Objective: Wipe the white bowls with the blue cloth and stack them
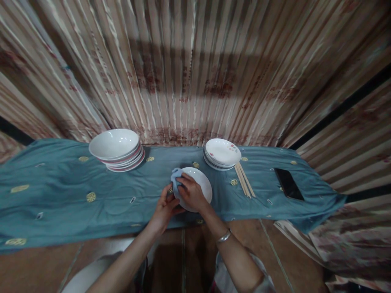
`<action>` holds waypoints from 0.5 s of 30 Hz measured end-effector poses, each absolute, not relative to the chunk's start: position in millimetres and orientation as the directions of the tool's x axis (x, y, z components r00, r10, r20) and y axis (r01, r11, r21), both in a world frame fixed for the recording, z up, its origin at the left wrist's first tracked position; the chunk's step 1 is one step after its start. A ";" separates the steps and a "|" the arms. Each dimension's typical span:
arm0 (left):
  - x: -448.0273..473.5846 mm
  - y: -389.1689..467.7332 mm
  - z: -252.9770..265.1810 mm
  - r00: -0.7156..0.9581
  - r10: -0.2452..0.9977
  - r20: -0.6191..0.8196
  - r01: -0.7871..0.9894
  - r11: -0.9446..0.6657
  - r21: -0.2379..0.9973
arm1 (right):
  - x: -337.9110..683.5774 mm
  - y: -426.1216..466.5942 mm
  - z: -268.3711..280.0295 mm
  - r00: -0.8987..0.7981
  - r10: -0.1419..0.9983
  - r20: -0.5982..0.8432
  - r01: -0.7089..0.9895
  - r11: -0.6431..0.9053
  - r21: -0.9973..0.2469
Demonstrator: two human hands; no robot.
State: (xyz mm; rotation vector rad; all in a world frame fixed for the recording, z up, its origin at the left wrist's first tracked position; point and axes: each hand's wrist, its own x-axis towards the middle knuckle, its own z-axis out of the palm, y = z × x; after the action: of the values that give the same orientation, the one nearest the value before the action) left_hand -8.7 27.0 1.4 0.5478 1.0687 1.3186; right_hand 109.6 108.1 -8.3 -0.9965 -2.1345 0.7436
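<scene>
A white plate [204,184] lies near the front middle of the cloth-covered table. My left hand [165,208] grips its left rim, fingers curled at the edge. Pressed against the plate's left side is a light blue cloth [176,176], bunched under the fingers of my right hand [192,191]. The right hand reaches over the plate and hides part of its inside. A silver bangle circles the right wrist.
A stack of white bowls [114,144] stands at the back left. Behind the plate to the right are stacked flowered plates [222,152], with several chopsticks [243,181] beside them. A black phone [288,184] lies farther right on the blue-green tablecloth [119,199]. Curtains [189,73] hang behind.
</scene>
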 end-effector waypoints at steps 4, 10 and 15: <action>-9.3 27.2 -1.5 -0.122 0.943 -0.309 -0.499 0.211 0.841 | 115.1 96.5 -4.0 -0.552 0.775 0.309 0.283 0.522 -0.805; -10.5 27.1 -1.7 -0.141 0.939 -0.313 -0.477 0.212 0.853 | 136.6 81.3 -2.2 -0.629 0.747 0.214 0.203 0.424 -0.883; -13.2 28.3 -2.9 -0.118 0.950 -0.289 -0.482 0.200 0.853 | 158.6 73.5 1.5 -0.672 0.728 0.135 0.349 0.473 -0.809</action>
State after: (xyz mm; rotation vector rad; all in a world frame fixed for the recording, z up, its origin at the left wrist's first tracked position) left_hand -13.2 28.3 -2.9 0.5737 1.0831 1.3392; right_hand 158.6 73.5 1.5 -0.8951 -2.2566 1.0843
